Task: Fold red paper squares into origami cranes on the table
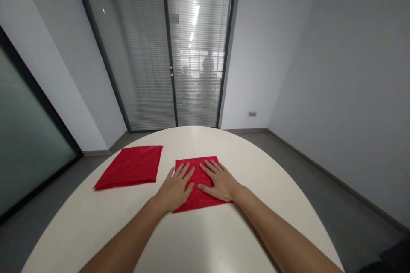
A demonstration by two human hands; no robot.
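A folded red cloth lies flat in the middle of the table, roughly square, partly covered by both hands. On its left side rests my left hand, palm down with the fingers spread. My right hand presses flat on the cloth's right side, fingers also apart and pointing up and left. Neither hand grips anything. To the left of my left hand lies a second folded red cloth, wider, with several layers showing along its front edge and light creases on top. No hand touches it.
The round white table carries both cloths. Beyond its far edge stand glass panels with blinds, with a blurred silhouette of a person behind them. A grey wall is on the right, and a dark object shows at the lower right corner.
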